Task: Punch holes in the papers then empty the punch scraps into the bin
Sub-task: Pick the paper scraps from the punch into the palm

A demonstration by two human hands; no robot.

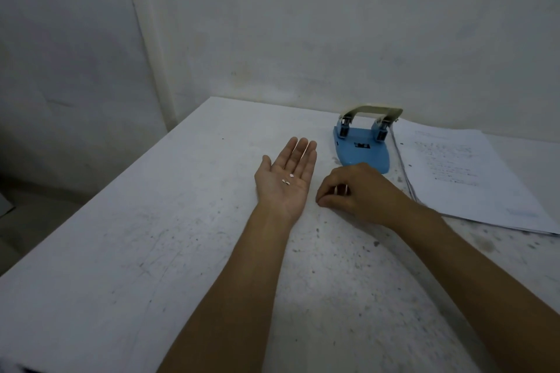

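near the middle of the frame the left hand (286,177) lies palm up on the white, speckled worktop (151,251), fingers straight and together, fully open. three small white punch scraps (287,180) sit loose on its palm. just to the right, the right hand (353,192) is palm down with fingers curled and fingertips pinched together at the worktop surface; whether it has a scrap between them cannot be told. the blue hole punch (360,145) stands right of centre, beyond the right hand, its pale handle raised. the stack of printed papers (460,172) lies flat at the right edge of the frame, just beside the punch.
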